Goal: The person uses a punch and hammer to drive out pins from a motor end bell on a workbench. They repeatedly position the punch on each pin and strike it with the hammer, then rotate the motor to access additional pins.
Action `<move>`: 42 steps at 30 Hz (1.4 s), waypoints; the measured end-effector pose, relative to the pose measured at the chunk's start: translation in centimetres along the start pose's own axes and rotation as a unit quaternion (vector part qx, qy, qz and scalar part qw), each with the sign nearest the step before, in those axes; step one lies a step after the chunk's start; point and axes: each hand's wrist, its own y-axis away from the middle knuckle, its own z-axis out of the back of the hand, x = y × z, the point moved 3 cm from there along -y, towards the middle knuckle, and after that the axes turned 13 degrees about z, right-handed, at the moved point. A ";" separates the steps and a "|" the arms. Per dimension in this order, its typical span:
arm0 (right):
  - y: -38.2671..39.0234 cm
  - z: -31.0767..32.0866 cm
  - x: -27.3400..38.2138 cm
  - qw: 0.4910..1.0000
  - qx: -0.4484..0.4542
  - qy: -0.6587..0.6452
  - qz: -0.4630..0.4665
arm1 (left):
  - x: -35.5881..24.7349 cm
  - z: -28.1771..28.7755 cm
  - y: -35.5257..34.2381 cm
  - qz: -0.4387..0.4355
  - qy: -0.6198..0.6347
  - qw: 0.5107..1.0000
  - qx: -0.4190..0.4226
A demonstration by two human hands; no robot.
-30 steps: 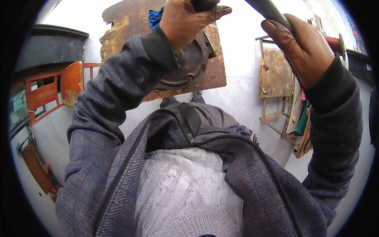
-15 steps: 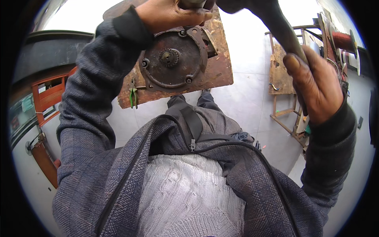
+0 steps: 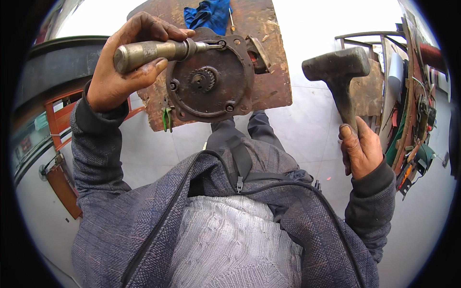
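Observation:
My left hand (image 3: 127, 72) is closed round a metal-handled tool (image 3: 144, 53), whose narrow tip reaches the top bolt hole of a dark round metal plate (image 3: 206, 96). The plate has a toothed hub (image 3: 204, 79) at its middle and lies on a worn wooden board (image 3: 273, 96). My right hand (image 3: 360, 149) grips a dark hammer (image 3: 336, 67), held raised to the right of the board, apart from the tool. Green-handled pliers (image 3: 168, 120) lie at the board's near left, and a blue cloth (image 3: 206, 14) lies behind the plate, beside a thin tool.
A wooden rack (image 3: 365, 84) with leaning scraps and tools stands at the right, with a red spool (image 3: 430, 57) above. At the left are an orange-red wooden chair frame (image 3: 62, 117) and a dark ledge (image 3: 50, 62). My feet are below the board.
My left hand has come down to the left, bringing the tool's tip onto the plate. My right hand with the hammer has moved lower. More of the plate and blue cloth shows.

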 end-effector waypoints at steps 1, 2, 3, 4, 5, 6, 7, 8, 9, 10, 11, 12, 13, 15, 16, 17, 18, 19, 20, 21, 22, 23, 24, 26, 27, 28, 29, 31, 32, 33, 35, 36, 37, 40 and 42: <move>-0.2 -0.1 -0.5 1.000 -0.010 0.003 0.011 | 0.3 0.2 0.3 0.007 0.017 1.000 -0.017; -0.3 -0.2 -0.8 1.000 -0.019 0.007 0.021 | 0.5 0.1 0.5 0.008 0.016 0.999 -0.032; -0.5 -0.4 -1.2 1.000 -0.013 0.015 0.011 | 0.7 -0.1 0.7 0.004 0.017 0.999 -0.044; -0.7 -0.5 -1.3 0.999 -0.022 0.009 0.024 | 0.9 -0.2 0.8 0.006 0.024 0.997 -0.067; -0.9 -0.7 -1.5 1.000 -0.018 0.009 0.020 | 0.9 -0.6 0.8 -0.014 0.015 0.997 -0.069; -1.0 -0.8 -1.7 1.000 -0.014 0.008 0.015 | 0.9 -0.9 0.9 -0.024 0.013 0.996 -0.081; -1.2 -0.9 -1.7 1.000 -0.013 0.008 0.018 | 0.8 -1.1 0.9 -0.033 0.011 0.995 -0.093; -1.3 -0.9 -1.7 1.000 -0.013 0.009 0.021 | 0.6 -1.4 0.8 -0.042 0.002 0.995 -0.089; -1.4 -0.9 -1.7 1.000 -0.014 0.011 0.025 | 0.4 -1.6 0.7 -0.052 -0.007 0.995 -0.085; -1.6 -0.9 -1.6 0.999 -0.015 0.016 0.035 | 0.2 -1.8 0.5 -0.062 -0.017 0.995 -0.081; -1.7 -0.9 -1.4 0.999 -0.016 0.022 0.045 | -0.1 -1.9 0.2 -0.070 -0.026 0.995 -0.069; -1.8 -0.9 -1.2 0.998 -0.017 0.029 0.056 | -0.3 -2.1 -0.2 -0.078 -0.034 0.995 -0.058; -1.9 -0.9 -1.0 0.998 -0.010 0.023 0.050 | -0.4 -2.3 -0.6 -0.079 -0.040 0.994 -0.057; -2.0 -1.0 -0.4 0.999 -0.003 0.011 0.039 | -0.4 -3.1 -1.5 -0.088 -0.006 0.995 -0.048; -2.0 -0.9 0.0 0.999 -0.004 0.016 0.044 | -0.3 -3.6 -1.9 -0.088 0.014 0.995 -0.047; -2.1 -0.9 0.4 0.999 -0.004 0.020 0.049 | -0.2 -3.9 -2.3 -0.113 0.002 0.992 -0.060; -2.0 -0.9 0.9 0.998 -0.008 0.024 0.056 | 0.1 -4.1 -2.8 -0.097 0.053 0.991 -0.075; -2.0 -0.9 1.2 0.998 -0.007 0.025 0.058 | 0.5 -4.2 -3.1 -0.082 0.104 0.987 -0.089; -2.0 -0.8 1.5 0.998 -0.004 0.026 0.058 | 0.9 -4.3 -3.3 -0.065 0.158 0.980 -0.102; -1.9 -0.8 1.7 0.998 -0.002 0.027 0.058 | 1.3 -4.2 -3.2 -0.026 0.147 0.981 -0.126; -1.8 -0.7 1.9 0.996 -0.007 0.045 0.074 | 1.6 -4.2 -2.9 -0.012 0.127 0.982 -0.139; -1.6 -0.7 2.1 0.994 -0.011 0.061 0.092 | 1.8 -4.2 -2.5 0.002 0.105 0.983 -0.151; -1.5 -0.7 2.1 0.991 -0.016 0.077 0.110 | 2.0 -4.0 -2.1 0.015 0.084 0.983 -0.165; -1.4 -1.0 1.4 0.995 -0.012 0.053 0.087 | 2.2 -3.9 -0.8 -0.025 0.115 0.976 -0.181; -1.4 -1.3 0.9 0.996 -0.010 0.040 0.074 | 2.4 -3.9 0.0 -0.026 0.137 0.970 -0.199; -1.4 -1.5 0.2 0.998 -0.011 0.020 0.052 | 2.6 -4.0 0.8 -0.023 0.163 0.962 -0.216; -1.6 -2.0 -0.5 0.999 -0.013 0.000 0.030 | 2.6 -3.7 1.6 -0.041 0.143 0.960 -0.236; -2.0 -3.0 -2.1 0.999 -0.025 -0.028 -0.037 | 2.7 -2.9 2.9 -0.070 0.173 0.950 -0.251; -2.1 -3.6 -3.0 0.995 -0.014 -0.064 -0.078 | 2.8 -2.5 3.4 -0.081 0.196 0.944 -0.251; -2.4 -4.2 -3.6 0.994 -0.005 -0.070 -0.089 | 2.9 -2.2 3.6 -0.070 0.188 0.947 -0.252; -2.7 -5.4 -4.9 0.989 0.013 -0.064 -0.133 | 3.2 -1.9 3.6 -0.068 0.187 0.950 -0.240; -2.9 -6.0 -5.3 0.987 0.024 -0.078 -0.139 | 3.4 -1.9 3.5 -0.053 0.181 0.952 -0.240; -3.0 -6.4 -5.7 0.987 0.036 -0.067 -0.143 | 3.6 -2.2 3.3 -0.048 0.181 0.954 -0.235; -3.4 -7.7 -6.7 0.990 0.065 -0.037 -0.123 | 4.2 -3.2 2.5 -0.041 0.206 0.948 -0.240; -3.7 -8.1 -7.1 0.994 0.077 0.013 -0.073 | 4.4 -3.7 2.0 -0.038 0.210 0.950 -0.226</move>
